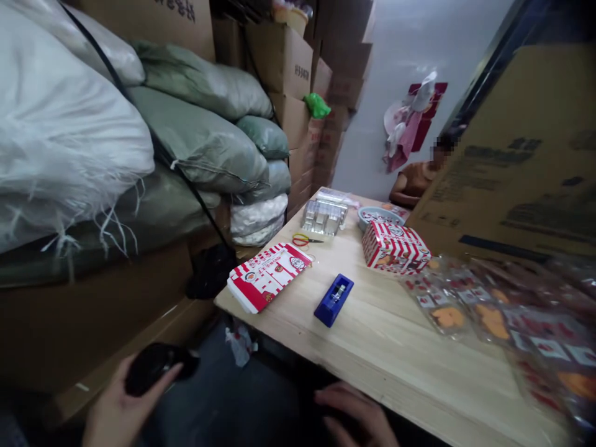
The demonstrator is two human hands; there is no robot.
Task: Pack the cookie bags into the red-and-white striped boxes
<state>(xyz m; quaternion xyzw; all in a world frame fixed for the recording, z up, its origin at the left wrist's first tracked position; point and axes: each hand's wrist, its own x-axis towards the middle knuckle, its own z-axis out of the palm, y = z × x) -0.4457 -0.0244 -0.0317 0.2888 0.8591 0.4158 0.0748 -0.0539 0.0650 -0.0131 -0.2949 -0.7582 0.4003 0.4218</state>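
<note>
My left hand (121,406) is low at the bottom left, below the table, with its fingers wrapped round a black object (153,366). My right hand (358,417) hovers under the wooden table's (395,335) near edge with fingers loosely spread and nothing in it. On the table lie a flat stack of red-and-white striped cartons (267,274), a blue tape dispenser (334,299) and an assembled striped box (395,247).
Clear packets of snacks (493,310) cover the table's right side. Scissors (305,239), a clear plastic tray (325,215) and a bowl (378,215) sit at the far end. Stuffed sacks (200,130) and cardboard boxes (288,62) crowd the left; a large carton (521,167) stands right. Another person (419,177) sits beyond.
</note>
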